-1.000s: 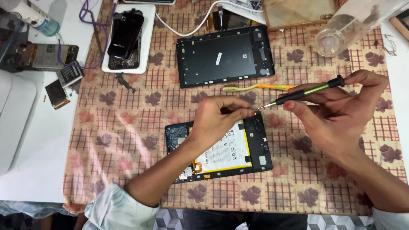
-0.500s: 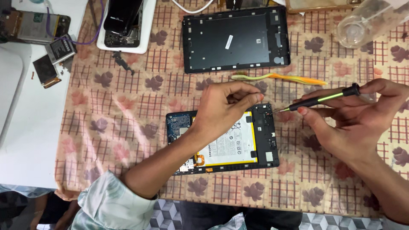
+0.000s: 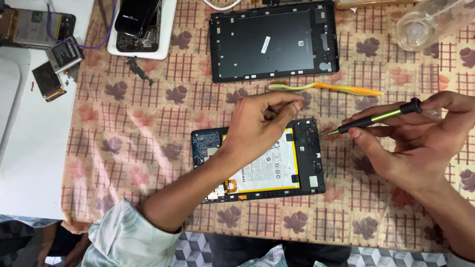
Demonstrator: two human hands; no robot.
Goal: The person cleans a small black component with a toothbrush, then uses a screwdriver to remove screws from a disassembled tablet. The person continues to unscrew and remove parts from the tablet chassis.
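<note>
Shifted since half a second ago: left hand (image 3: 264, 123) slightly higher over the opened tablet (image 3: 260, 160), fingertips pinched close together above its top edge, too small to tell whether anything sits between them. Right hand (image 3: 415, 141) drawn a little nearer, gripping a slim black-and-green screwdriver (image 3: 373, 118), tip now just beside the tablet's upper right corner, apart from the left fingertips. Judged from this: probably a tiny fastener being handled between pinch and tip, work on that corner under way.

Opened tablet lying flat on the bench (image 3: 148, 148) directly beneath the left hand, battery and circuit board exposed, partly hidden by the wrist.

Counted, relative to the hands:
- One black back cover (image 3: 274, 39), beyond the left hand.
- One yellow-orange plastic pry tool (image 3: 326, 88), between that cover and both hands.
- One clear glass jar (image 3: 430, 22), far beyond the right hand.
- One dismantled phone on a white tray (image 3: 138, 22), far beyond and outward of the left hand.
- Two loose small batteries (image 3: 64, 54), farther outward of the left hand, on a white surface.
- One small dark loose part (image 3: 137, 69), just nearer than the tray.
</note>
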